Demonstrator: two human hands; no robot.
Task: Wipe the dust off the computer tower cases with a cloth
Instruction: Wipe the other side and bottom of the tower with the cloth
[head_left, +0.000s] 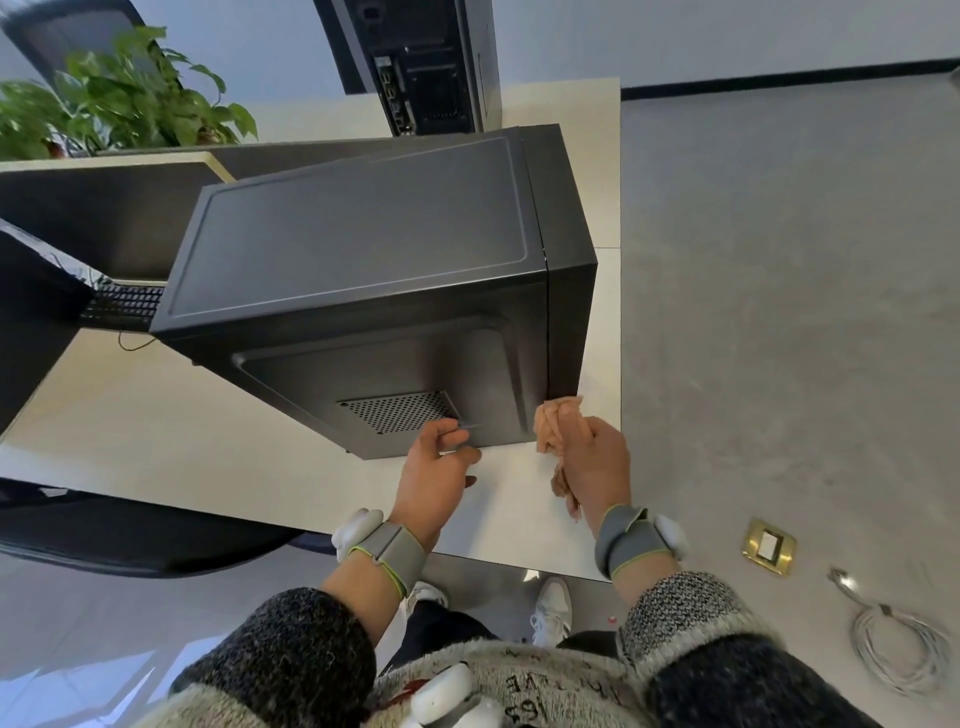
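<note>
A dark grey computer tower case (363, 270) stands on the cream desk (156, 415), its vented side panel facing me. A second black tower (431, 67) stands behind it with its rear ports showing. My right hand (592, 462) grips a crumpled peach cloth (553, 423) just off the near right corner of the front case. My left hand (436, 467) hovers at the case's lower edge below the vent grille, fingers loosely curled and holding nothing.
A keyboard (124, 304) and a monitor's back (36, 312) sit left of the case. A potted plant (119, 98) stands at the far left. On the grey floor to the right lie a brass floor socket (769, 545) and a coiled white cable (898, 649).
</note>
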